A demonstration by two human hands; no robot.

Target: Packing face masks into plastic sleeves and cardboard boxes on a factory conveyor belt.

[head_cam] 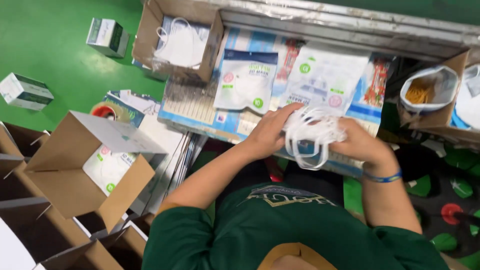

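Hands, left (268, 134) and right (357, 142), are clutching a mask bundle (312, 134) above the worktop (195, 107); dangling loops risk snagging, spilling masks.

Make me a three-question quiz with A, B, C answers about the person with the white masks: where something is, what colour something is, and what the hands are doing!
1. Where is the roll of tape?
A. on the floor by the open carton
B. on the person's lap
C. inside the bag

2. What colour is the wristband?
A. red
B. blue
C. yellow

3. What are the hands doing?
A. resting flat
B. holding a bundle of white masks
C. cutting paper

Answers: 1 A, the tape lies just behind the carton's flap. 2 B, a blue band circles the right wrist. 3 B, the left hand and right hand clasp the bundle between them.
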